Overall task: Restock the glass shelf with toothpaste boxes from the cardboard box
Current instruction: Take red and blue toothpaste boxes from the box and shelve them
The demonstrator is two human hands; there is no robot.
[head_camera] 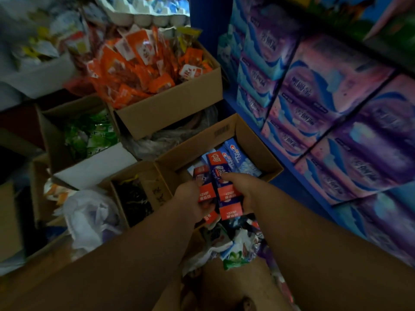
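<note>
In the head view, a small stack of red-and-blue toothpaste boxes is held between both hands over the near edge of the cardboard box. The left hand is closed on the stack's left side, and the right hand is wrapped over its right side, one finger laid along the top. The long axes of the held boxes run away from the person, toward the carton's far wall, so both hands are equally near. Deeper in the carton, light-blue toothpaste boxes lie flat, parallel and touching. The glass shelf cannot be made out here. Beyond, a second carton is heaped with orange snack packets, and to the right, purple tissue packs are stacked on a blue rack.
</note>
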